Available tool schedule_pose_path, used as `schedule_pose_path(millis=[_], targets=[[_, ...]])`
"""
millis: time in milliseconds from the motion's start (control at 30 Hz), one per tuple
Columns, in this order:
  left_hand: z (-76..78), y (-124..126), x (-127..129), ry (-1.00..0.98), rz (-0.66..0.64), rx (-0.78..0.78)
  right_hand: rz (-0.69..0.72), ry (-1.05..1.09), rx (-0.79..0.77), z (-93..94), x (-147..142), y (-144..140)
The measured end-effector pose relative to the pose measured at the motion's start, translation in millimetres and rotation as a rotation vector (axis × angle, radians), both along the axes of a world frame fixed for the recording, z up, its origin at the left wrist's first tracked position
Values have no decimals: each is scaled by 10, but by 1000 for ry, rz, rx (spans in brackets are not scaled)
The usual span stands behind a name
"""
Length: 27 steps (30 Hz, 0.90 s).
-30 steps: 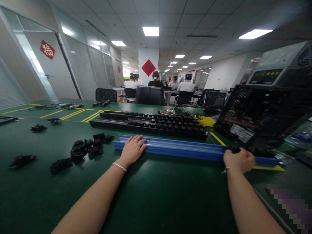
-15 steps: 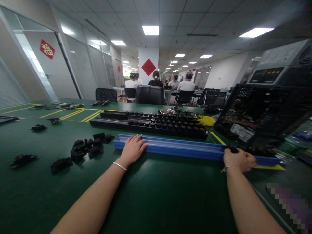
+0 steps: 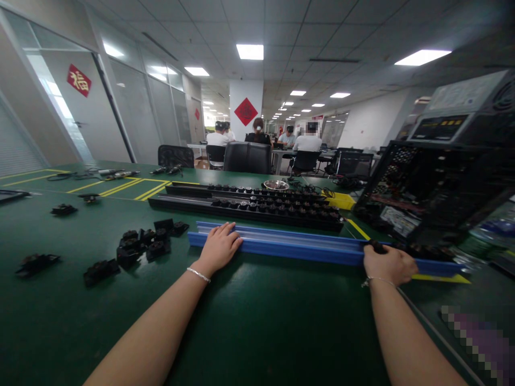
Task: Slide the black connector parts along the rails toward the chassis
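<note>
A long blue channel rail (image 3: 298, 247) lies across the green table in front of me. My left hand (image 3: 220, 246) is closed over its left part, fingers across the top and thumb at the near side. Toward the right end, my right hand (image 3: 389, 264) grips a small black part (image 3: 377, 246) sitting in the channel; its fingers partly hide it. Beyond that hand, more black parts (image 3: 430, 252) stand in a row inside the rail. Several loose black parts (image 3: 139, 244) of the same look lie on the table to the left.
Behind the blue rail lie black rails (image 3: 241, 210) filled with similar parts. A metal bowl (image 3: 276, 185) and a yellow tray (image 3: 341, 201) stand farther back. An opened computer case (image 3: 422, 187) rises at the right, near a plastic bottle (image 3: 488, 238). People sit at distant desks.
My right hand has slid slightly left along the blue rail, with the black part in its fingers. My left hand has stayed in place.
</note>
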<state>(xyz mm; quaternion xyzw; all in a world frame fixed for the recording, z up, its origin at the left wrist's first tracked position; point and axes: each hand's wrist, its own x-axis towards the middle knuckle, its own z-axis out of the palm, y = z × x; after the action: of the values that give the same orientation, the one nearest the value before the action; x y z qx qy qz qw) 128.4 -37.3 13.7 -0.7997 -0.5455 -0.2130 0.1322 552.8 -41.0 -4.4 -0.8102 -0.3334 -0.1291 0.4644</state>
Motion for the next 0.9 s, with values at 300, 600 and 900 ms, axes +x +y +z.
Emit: schedule_pose_path(millis=[300, 600, 900], targets=[[-16, 3, -10, -3, -3, 16, -73, -76, 4, 30, -90, 19], [-18, 11, -11, 16, 4, 9, -28, -159, -60, 30, -98, 31], [-16, 7, -9, -32, -9, 6, 18, -131, -71, 76, -166, 10]])
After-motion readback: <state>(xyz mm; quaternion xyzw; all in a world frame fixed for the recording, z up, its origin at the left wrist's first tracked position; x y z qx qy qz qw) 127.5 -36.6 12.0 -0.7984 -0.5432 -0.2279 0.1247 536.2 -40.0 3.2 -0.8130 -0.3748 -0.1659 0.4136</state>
